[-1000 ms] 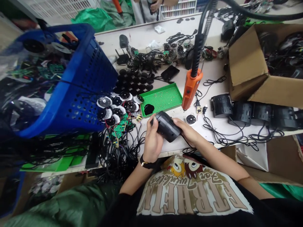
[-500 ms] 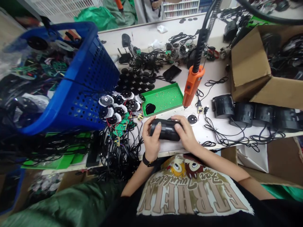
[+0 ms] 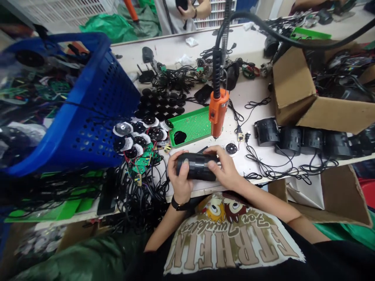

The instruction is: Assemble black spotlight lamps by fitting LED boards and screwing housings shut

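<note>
Between my two hands lies a black cylindrical plastic housing (image 3: 197, 167), held on its side over the table's near edge. My left hand (image 3: 180, 179) wraps its left end, thumb on top. My right hand (image 3: 224, 168) grips the right end, thumb and fingers closed on it. Just beyond is a green perforated tray (image 3: 190, 127) with small bits and a round black piece (image 3: 179, 137) in it. An orange electric screwdriver (image 3: 218, 115) hangs tip down by the tray's right end. A small round motor-like part (image 3: 231, 148) lies right of my hands.
A blue basket (image 3: 96, 105) full of parts and wires stands left. Round parts with circuit boards (image 3: 143, 158) lie beside it. At right are black housings with cords (image 3: 266, 132) and an open cardboard box (image 3: 293, 78). Another person's hand (image 3: 187, 11) shows across the table.
The view has shifted slightly, so most things sit further left. The screwdriver now hangs over the tray's right end. Both hands keep hold of the housing, which looks slightly turned.
</note>
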{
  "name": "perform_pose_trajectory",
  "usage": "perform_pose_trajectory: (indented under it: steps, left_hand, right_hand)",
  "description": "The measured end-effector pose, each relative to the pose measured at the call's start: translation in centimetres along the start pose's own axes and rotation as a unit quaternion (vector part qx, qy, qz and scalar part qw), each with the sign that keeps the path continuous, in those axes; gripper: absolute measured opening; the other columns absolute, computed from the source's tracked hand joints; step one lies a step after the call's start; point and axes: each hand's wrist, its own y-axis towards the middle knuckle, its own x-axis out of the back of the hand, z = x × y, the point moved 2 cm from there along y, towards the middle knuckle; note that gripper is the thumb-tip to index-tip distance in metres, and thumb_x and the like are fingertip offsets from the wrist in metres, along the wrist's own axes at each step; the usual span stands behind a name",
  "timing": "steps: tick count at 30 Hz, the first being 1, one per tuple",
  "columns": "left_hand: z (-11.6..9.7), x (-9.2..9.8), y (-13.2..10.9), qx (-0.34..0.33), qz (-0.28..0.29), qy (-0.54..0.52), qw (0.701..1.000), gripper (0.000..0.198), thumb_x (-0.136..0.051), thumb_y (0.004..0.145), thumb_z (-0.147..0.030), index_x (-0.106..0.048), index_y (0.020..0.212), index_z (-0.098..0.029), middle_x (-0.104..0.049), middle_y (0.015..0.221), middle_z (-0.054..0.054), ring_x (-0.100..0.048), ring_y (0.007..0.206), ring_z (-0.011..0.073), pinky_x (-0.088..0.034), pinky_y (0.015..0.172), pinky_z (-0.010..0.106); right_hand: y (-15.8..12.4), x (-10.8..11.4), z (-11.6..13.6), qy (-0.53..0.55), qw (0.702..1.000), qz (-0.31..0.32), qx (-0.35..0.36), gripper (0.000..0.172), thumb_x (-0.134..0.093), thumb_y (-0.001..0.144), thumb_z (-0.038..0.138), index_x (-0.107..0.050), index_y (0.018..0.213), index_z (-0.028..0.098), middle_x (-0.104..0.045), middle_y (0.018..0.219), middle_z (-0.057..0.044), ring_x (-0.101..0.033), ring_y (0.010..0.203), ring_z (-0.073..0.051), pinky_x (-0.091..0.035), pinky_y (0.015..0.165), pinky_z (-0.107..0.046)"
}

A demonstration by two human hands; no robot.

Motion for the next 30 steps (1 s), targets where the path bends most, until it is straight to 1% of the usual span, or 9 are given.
perform_pose_trajectory:
  steps: [2,5,7,9,12,15,18,22,30]
  left_hand:
    - [0.0,0.0,0.5,0.066,0.01,-0.081,0.994,0.047,-0.08,0.077,-0.048,-0.068,0.118,-0.029,-0.07,0.116,0.004,-0.067,0.107,0.0236,-0.052,0.1,0.039]
    - [-0.1,-0.1,0.7,0.136,0.037,-0.162,0.977,0.069,-0.087,0.067,-0.056,-0.063,0.128,-0.033,-0.069,0.124,0.005,-0.069,0.11,0.0273,-0.053,0.1,0.042]
    - [-0.2,-0.1,0.6,0.161,0.045,-0.185,0.968,0.078,-0.088,0.065,-0.059,-0.06,0.133,-0.033,-0.069,0.127,0.006,-0.069,0.113,0.0282,-0.053,0.099,0.042]
    - [0.0,0.0,0.5,0.172,0.038,-0.176,0.969,0.077,-0.088,0.066,-0.059,-0.061,0.134,-0.031,-0.07,0.124,0.006,-0.069,0.111,0.0262,-0.053,0.097,0.038]
    - [0.4,0.1,0.1,0.184,0.032,-0.151,0.971,0.066,-0.091,0.065,-0.052,-0.069,0.122,-0.026,-0.073,0.117,0.005,-0.069,0.106,0.0224,-0.053,0.096,0.033]
    - [0.8,0.1,-0.2,0.213,0.029,-0.149,0.965,0.056,-0.096,0.059,-0.046,-0.074,0.105,-0.023,-0.076,0.107,0.003,-0.07,0.098,0.0194,-0.054,0.091,0.03]
    - [0.9,0.1,-0.2,0.241,0.003,-0.151,0.959,0.052,-0.096,0.061,-0.046,-0.074,0.101,-0.021,-0.078,0.1,0.003,-0.071,0.09,0.0192,-0.056,0.088,0.031]
    - [0.8,-0.1,0.4,0.304,-0.028,-0.182,0.935,0.045,-0.085,0.077,-0.052,-0.075,0.107,-0.02,-0.078,0.102,0.005,-0.073,0.091,0.0204,-0.057,0.094,0.035]
    - [0.7,-0.4,0.7,0.371,-0.073,-0.249,0.892,0.029,-0.068,0.095,-0.048,-0.076,0.102,-0.021,-0.08,0.099,0.001,-0.073,0.092,0.0163,-0.057,0.095,0.029]
  right_hand:
    - [0.3,0.5,-0.4,0.089,0.989,0.062,-0.105,0.057,-0.05,0.094,0.071,-0.055,0.128,0.025,-0.066,0.118,-0.01,-0.065,0.105,-0.026,-0.056,0.087,-0.042]
    - [0.0,0.1,-1.3,0.249,0.908,0.193,-0.276,0.061,-0.061,0.085,0.073,-0.06,0.12,0.024,-0.069,0.106,-0.007,-0.068,0.09,-0.025,-0.059,0.067,-0.038]
    - [-0.3,-0.4,-1.7,0.316,0.87,0.214,-0.313,0.056,-0.073,0.079,0.065,-0.063,0.113,0.022,-0.07,0.103,-0.006,-0.068,0.089,-0.023,-0.059,0.071,-0.036]
    - [-0.6,-0.9,-2.0,0.323,0.887,0.165,-0.287,0.055,-0.084,0.072,0.054,-0.065,0.112,0.021,-0.07,0.11,-0.005,-0.067,0.095,-0.021,-0.057,0.083,-0.036]
    - [-0.7,-1.0,-2.2,0.222,0.945,0.07,-0.229,0.067,-0.092,0.061,0.048,-0.065,0.117,0.022,-0.067,0.121,-0.006,-0.063,0.102,-0.022,-0.05,0.098,-0.04]
    - [-0.9,-0.9,-2.1,0.119,0.971,0.045,-0.203,0.082,-0.095,0.057,0.049,-0.06,0.127,0.023,-0.063,0.128,-0.01,-0.06,0.104,-0.024,-0.051,0.095,-0.042]
    - [-1.2,-0.9,-1.8,0.115,0.971,0.087,-0.192,0.084,-0.088,0.067,0.053,-0.053,0.136,0.022,-0.058,0.135,-0.013,-0.06,0.104,-0.024,-0.055,0.088,-0.041]
    - [-1.9,-0.6,-2.0,0.174,0.958,0.117,-0.196,0.066,-0.068,0.087,0.061,-0.049,0.139,0.025,-0.053,0.142,-0.014,-0.065,0.103,-0.022,-0.059,0.087,-0.041]
    - [-2.9,1.0,-2.0,0.147,0.96,0.113,-0.21,0.048,-0.061,0.094,0.054,-0.058,0.13,0.023,-0.066,0.126,-0.01,-0.068,0.095,-0.02,-0.058,0.082,-0.038]
